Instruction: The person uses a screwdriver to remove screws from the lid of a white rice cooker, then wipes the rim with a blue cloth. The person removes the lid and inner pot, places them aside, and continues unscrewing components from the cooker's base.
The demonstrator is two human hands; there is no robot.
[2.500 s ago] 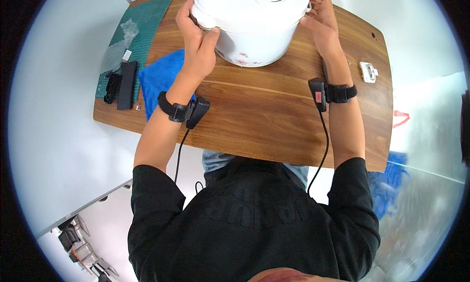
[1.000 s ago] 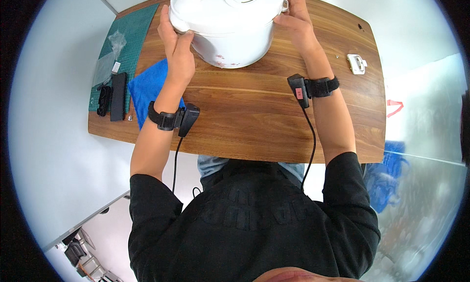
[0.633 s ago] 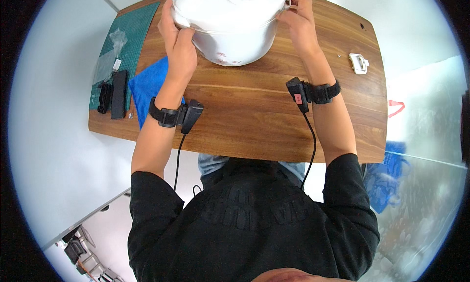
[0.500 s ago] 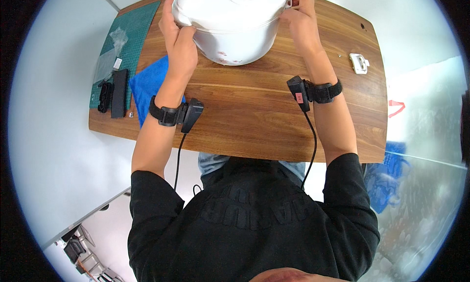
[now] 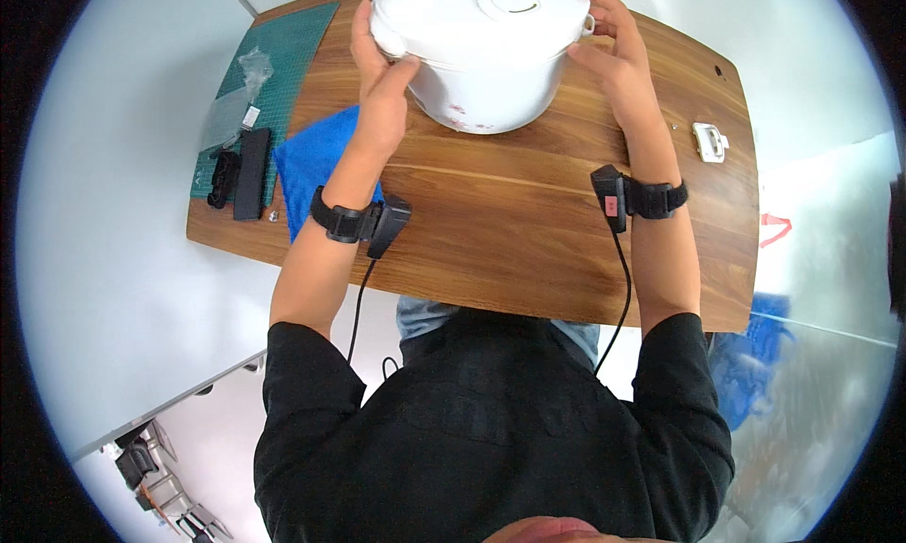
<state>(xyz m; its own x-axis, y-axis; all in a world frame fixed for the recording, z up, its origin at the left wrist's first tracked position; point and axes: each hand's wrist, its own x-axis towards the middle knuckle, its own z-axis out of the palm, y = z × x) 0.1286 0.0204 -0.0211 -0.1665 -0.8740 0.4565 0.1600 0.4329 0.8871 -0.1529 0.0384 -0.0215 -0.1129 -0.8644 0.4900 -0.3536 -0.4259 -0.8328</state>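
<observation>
A white rice cooker [image 5: 491,90] with a rounded lid and small reddish floral prints stands at the far middle of the table, its far end cut off by the picture's upper edge. My left hand [image 5: 382,95] grips its left side, thumb resting at the seam under the lid. On the opposite side, my right hand [image 5: 618,62] holds the cooker near a small side lug [image 5: 589,24], its thumb against the body and its fingers up by the lid's edge. Some fingertips are hidden behind the cooker.
A blue cloth [image 5: 321,151] lies partly under my left forearm. On the green cutting mat [image 5: 302,48] are clear plastic packaging [image 5: 253,71], a black box [image 5: 251,175] and a black strap-like item [image 5: 223,178]. A small white plastic part [image 5: 708,142] lies at right. Cables hang from my wrist devices.
The whole view has shifted, so table and cooker appear farther right. My right fingers look slightly looser around the side lug. Otherwise both hands keep their places on the cooker.
</observation>
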